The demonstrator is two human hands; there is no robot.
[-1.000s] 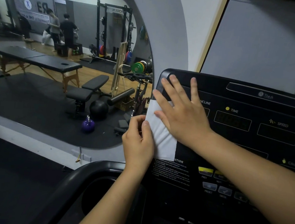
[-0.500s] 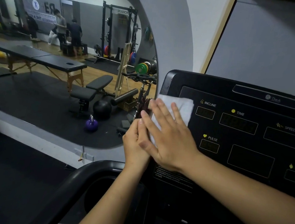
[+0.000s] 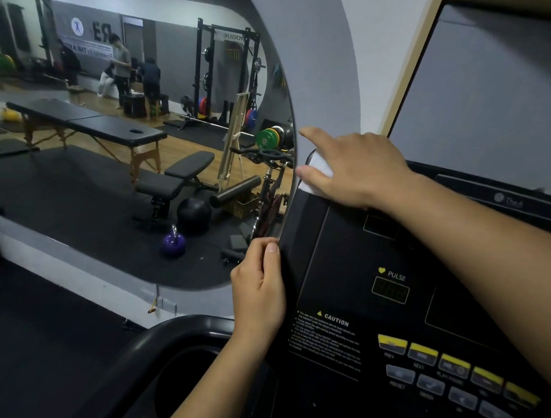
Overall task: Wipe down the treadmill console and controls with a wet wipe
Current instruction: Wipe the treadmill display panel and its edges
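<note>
Cup recess: a dark round hollow sits in the frame below the console's lower left corner; what lies inside cannot be told.
Left hand: the left hand grips the console at its left edge, thumb on the front face, fingers curled behind.
Keys: yellow and grey keys run along the console's lower edge.
Wet wipe: the wet wipe is white and bunched at the console's top left corner, mostly covered.
Right hand: the right hand presses flat on it (forefinger stretched past the corner, thumb across the wipe).
Open room: the PULSE window and the dark face around it are uncovered; a mirror stands beyond the left edge.
</note>
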